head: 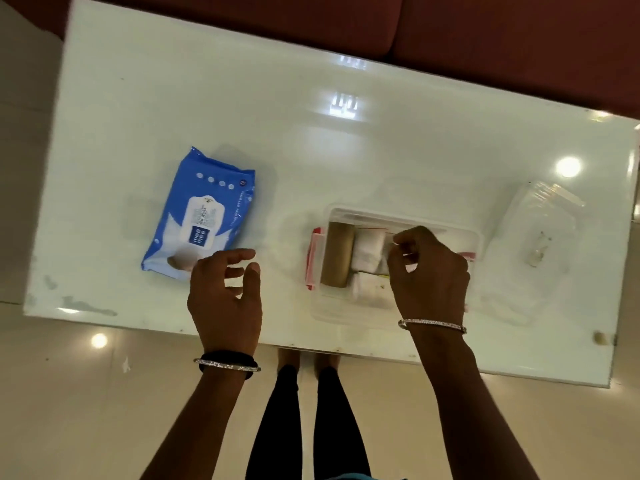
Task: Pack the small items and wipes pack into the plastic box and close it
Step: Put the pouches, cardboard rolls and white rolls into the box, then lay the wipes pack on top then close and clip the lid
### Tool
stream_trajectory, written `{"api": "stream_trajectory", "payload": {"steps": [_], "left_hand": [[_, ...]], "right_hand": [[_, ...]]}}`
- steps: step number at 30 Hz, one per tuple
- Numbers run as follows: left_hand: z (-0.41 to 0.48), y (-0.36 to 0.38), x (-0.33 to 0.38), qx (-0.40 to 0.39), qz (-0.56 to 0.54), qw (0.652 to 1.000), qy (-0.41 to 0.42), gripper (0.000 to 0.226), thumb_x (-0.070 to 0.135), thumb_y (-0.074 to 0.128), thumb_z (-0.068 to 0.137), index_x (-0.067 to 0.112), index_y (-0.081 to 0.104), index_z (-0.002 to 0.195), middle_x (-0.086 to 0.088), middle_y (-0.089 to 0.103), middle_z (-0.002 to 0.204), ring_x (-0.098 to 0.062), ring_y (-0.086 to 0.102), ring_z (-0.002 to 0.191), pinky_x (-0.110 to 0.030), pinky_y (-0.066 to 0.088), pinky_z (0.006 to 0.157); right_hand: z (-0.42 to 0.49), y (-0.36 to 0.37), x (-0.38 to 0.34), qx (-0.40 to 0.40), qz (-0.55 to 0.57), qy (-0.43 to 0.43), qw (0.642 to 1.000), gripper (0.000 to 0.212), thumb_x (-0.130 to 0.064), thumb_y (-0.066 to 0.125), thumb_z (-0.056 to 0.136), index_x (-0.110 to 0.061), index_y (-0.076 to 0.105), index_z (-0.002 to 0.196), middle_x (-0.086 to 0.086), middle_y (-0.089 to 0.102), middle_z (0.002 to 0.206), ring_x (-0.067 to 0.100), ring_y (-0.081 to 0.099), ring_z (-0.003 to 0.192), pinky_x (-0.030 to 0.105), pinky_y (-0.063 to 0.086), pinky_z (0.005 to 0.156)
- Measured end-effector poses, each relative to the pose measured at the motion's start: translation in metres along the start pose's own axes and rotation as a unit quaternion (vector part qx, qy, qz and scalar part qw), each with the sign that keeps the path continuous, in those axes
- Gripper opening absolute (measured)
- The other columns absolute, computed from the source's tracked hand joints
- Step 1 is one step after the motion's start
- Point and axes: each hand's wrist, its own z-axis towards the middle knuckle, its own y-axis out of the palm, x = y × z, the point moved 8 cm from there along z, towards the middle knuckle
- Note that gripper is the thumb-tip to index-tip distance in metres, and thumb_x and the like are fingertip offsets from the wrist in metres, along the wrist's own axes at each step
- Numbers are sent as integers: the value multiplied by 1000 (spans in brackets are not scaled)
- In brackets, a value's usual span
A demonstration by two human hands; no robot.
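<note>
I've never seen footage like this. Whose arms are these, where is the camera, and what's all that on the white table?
No machine here: a person wears a camera on the head, looking down at their own hands. On the glossy white table sits a clear plastic box already holding a tan roll and small white packets. The right hand reaches into it, fingers pinched; what it holds is unclear. The left hand hovers open beside a blue wet-wipes pack. The clear lid lies to the right.
</note>
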Motion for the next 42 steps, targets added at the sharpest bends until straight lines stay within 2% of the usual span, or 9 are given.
{"api": "stream_trajectory", "payload": {"steps": [6,9,12,15,19,25,33,38,42], "left_hand": [[18,-47,-41,101,8,994,-49,27,5,71,79,11,64,104,-3,57,104,-14,57,89,-20,48,66],[22,-58,-77,142,-27,977,-158,40,5,73,75,12,58,111,-2,52,109,-15,57,89,-20,49,73],[20,-45,-123,134,-181,913,-339,48,8,78,72,12,51,112,-6,54,113,-22,59,94,-43,53,88],[21,-14,-139,57,-333,841,-422,31,18,80,72,15,60,95,-8,67,105,-26,64,102,-35,53,74],[25,0,-138,4,-367,824,-431,28,33,81,71,25,68,95,-3,72,105,-20,66,101,-30,51,69],[39,5,-130,-10,-409,807,-425,28,14,77,76,28,62,94,0,70,105,-17,66,95,-35,57,79],[38,-3,-135,-50,-463,776,-425,38,18,74,78,20,62,114,-6,69,115,-24,65,107,-32,54,75],[31,2,-109,-115,-561,736,-360,32,11,64,83,25,61,112,-5,69,118,-24,67,107,-36,59,81],[22,3,-80,-171,-541,758,-322,46,13,66,77,24,57,121,-4,68,121,-23,67,107,-34,60,76]], "right_hand": [[4,48,-109,-66,113,-166,978,6,-15,63,87,-13,68,87,-2,72,76,16,67,68,38,56,64],[12,80,-147,-90,138,-189,968,8,-15,60,88,-11,67,89,1,71,80,18,67,72,40,56,68],[21,118,-173,-129,106,-200,965,17,-14,59,89,-10,65,104,5,69,99,23,64,91,40,54,80],[32,159,-185,-213,35,-186,959,47,-25,61,91,-11,49,135,10,53,134,29,51,121,36,45,99],[41,195,-193,-289,-23,-173,941,67,-38,55,94,-13,28,150,12,42,148,33,40,133,43,40,107],[46,211,-188,-283,-48,-145,947,57,-38,65,88,-9,48,134,14,56,128,32,53,118,36,42,101],[50,186,-159,-280,127,20,951,38,-46,70,82,-9,71,86,5,66,77,12,58,60,17,38,50],[27,127,-149,-227,229,24,946,33,-47,65,86,-14,67,83,0,68,77,12,64,69,16,46,58],[5,76,-117,-195,309,58,929,29,-42,64,89,-14,64,81,6,70,79,19,68,77,31,52,67]]}}
